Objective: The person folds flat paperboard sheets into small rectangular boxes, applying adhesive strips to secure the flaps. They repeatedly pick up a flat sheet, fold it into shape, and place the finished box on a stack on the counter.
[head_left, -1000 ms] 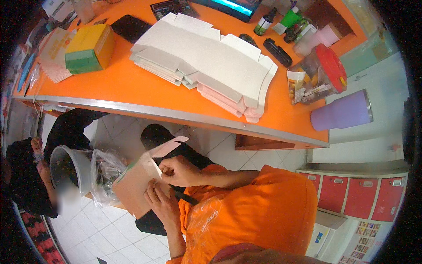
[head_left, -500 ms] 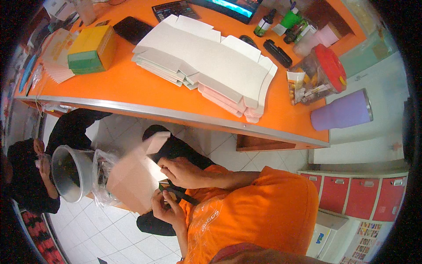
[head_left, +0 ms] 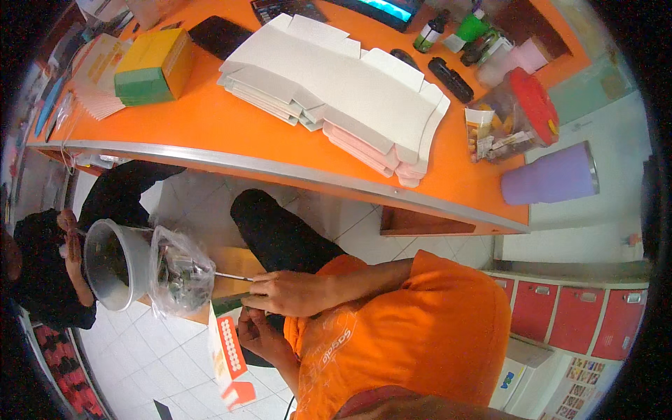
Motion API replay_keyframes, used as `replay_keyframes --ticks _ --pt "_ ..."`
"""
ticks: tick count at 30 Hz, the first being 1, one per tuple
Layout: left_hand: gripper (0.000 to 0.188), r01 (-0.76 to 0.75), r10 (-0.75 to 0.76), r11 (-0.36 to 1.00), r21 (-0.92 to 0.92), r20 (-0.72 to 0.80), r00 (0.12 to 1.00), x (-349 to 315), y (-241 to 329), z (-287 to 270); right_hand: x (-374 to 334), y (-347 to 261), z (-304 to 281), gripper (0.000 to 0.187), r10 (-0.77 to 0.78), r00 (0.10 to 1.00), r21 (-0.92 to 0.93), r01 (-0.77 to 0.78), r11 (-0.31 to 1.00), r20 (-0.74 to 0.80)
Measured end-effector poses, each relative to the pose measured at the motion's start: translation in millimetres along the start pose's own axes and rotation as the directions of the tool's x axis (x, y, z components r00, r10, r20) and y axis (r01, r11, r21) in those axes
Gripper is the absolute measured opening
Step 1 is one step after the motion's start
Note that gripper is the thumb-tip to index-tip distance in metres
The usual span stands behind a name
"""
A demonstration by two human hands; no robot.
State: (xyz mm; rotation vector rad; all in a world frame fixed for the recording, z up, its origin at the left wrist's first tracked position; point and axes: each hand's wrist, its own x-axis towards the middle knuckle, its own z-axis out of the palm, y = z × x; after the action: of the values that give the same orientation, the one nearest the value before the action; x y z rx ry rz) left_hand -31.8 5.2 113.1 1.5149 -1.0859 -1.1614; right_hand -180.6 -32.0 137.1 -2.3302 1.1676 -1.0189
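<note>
A partly folded carton point(head_left: 229, 348) with a white, orange-red printed panel tilts down in front of my orange shirt. My left hand point(head_left: 267, 341) is closed at its near edge, thumb and fingers pressed together. Just above, my right hand point(head_left: 290, 291) is curled, palm down. A thin pale strip point(head_left: 233, 277) sticks out from its fingers toward a clear plastic bag point(head_left: 180, 273); I cannot tell if it is the carton's edge or a tool. Under those fingers shows a dark green surface point(head_left: 227, 304). My right fingertips are partly hidden.
Flat white cartons point(head_left: 336, 84) lie stacked on the orange desk point(head_left: 266, 133), beside a yellow-green box point(head_left: 154, 66). A lidded jar point(head_left: 511, 115) and purple tumbler point(head_left: 549, 173) stand near its right end. At left, a co-worker's hands point(head_left: 70, 241) are by a translucent bucket point(head_left: 115, 266).
The carton's broad plain tan face has turned out of view, and its printed side now shows lower down. The plastic bag is more exposed. My right hand has shifted slightly downward.
</note>
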Motion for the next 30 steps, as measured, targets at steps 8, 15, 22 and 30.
replay_keyframes --ticks 8,15,22,30 --pt "0.023 0.12 -0.076 0.963 -0.24 0.184 0.98 2.5 -33.0 -0.2 -13.8 18.2 13.8 0.017 0.395 0.9 0.252 -0.432 0.866 0.185" --pt "0.022 0.208 -0.18 0.964 -0.167 0.17 0.969 7.9 -32.4 27.0 -32.1 40.8 21.4 0.018 0.495 0.859 0.252 -0.512 0.821 0.132" --pt "0.027 0.307 -0.291 0.95 -0.053 0.203 0.935 22.8 -52.0 28.6 -35.2 62.7 17.2 0.015 0.628 0.743 0.511 -0.643 0.571 0.232" --pt "0.023 0.25 -0.223 0.963 -0.099 0.223 0.949 46.2 -26.1 61.8 -52.9 88.9 37.8 0.018 0.687 0.72 0.716 -0.528 0.456 0.093"
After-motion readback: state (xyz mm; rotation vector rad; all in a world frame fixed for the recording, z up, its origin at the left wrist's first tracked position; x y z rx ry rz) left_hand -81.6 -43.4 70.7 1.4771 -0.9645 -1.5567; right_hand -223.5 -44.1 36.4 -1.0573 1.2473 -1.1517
